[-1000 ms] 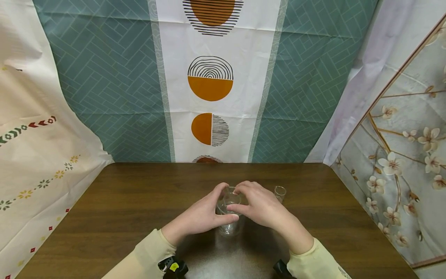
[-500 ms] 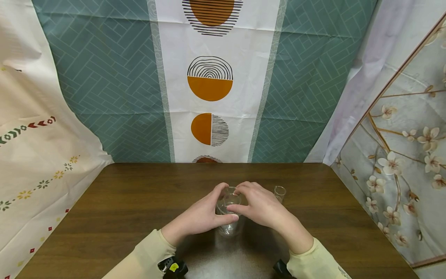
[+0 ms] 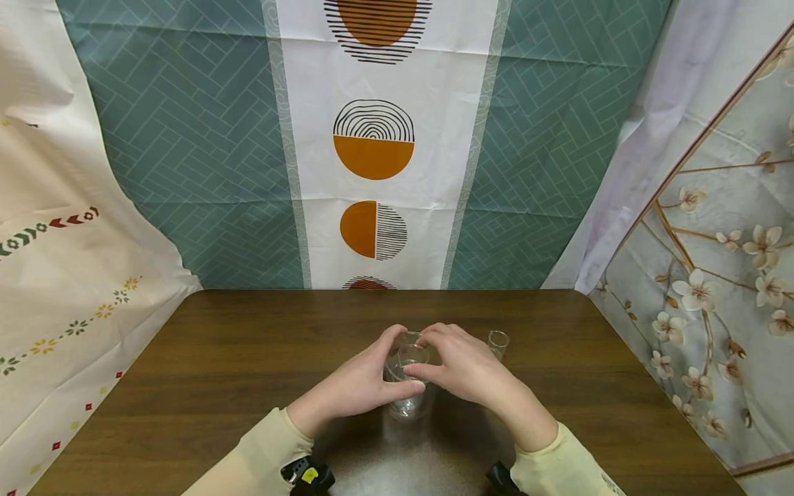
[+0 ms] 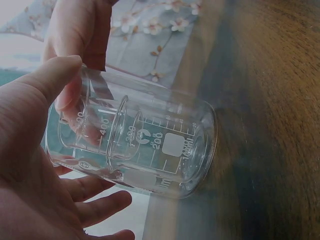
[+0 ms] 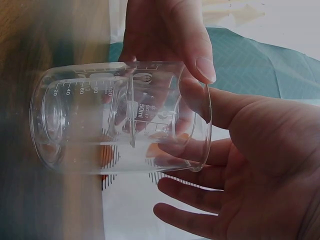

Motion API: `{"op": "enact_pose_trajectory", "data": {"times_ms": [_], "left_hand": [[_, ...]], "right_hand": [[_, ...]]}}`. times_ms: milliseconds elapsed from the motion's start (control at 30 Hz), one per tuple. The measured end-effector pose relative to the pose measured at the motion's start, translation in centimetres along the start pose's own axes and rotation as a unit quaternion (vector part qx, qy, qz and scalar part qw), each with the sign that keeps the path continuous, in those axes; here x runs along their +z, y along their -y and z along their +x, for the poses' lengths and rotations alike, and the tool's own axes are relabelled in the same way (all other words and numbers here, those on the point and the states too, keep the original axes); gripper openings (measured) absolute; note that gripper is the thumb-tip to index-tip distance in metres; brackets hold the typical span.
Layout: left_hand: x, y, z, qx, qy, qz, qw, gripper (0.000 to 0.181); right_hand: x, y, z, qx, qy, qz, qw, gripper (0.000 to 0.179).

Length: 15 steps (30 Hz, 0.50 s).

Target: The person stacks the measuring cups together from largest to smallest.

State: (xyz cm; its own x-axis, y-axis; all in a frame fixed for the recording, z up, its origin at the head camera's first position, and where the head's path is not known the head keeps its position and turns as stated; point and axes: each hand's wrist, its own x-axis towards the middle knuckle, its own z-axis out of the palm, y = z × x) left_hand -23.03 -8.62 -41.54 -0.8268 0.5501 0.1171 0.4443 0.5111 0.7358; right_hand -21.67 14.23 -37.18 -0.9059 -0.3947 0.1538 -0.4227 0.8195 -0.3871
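Observation:
A large clear glass beaker [image 4: 202,145] with white graduations stands upright on the table, between the two hands. My left hand [image 3: 356,386] grips it near the top, thumb at the rim and fingers along the far side. Nested inside is a mid-sized beaker [image 5: 64,107] marked 20 to 100. Higher up in the mouth sits a small beaker [image 5: 142,112] marked 50ml. My right hand [image 3: 471,368] reaches into the opening, its thumb and index finger pinching this small beaker near its upper end; the other right fingers [image 5: 190,195] extend outside the large beaker.
Farther back, to the right of the right hand, stands another small glass vessel [image 3: 498,341], partly hidden by that hand. The brown wooden table [image 3: 248,344] runs back to a patterned cloth [image 3: 378,227], with more hanging cloth on both sides.

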Motion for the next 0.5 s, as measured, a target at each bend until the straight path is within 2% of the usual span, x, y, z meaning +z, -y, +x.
{"op": "enact_pose_trajectory", "data": {"times_ms": [500], "left_hand": [[0.07, 0.12, 0.03, 0.006, 0.001, -0.011, 0.9999, 0.084]], "right_hand": [[-0.03, 0.02, -0.06, 0.005, 0.003, 0.005, 1.0, 0.045]]}}
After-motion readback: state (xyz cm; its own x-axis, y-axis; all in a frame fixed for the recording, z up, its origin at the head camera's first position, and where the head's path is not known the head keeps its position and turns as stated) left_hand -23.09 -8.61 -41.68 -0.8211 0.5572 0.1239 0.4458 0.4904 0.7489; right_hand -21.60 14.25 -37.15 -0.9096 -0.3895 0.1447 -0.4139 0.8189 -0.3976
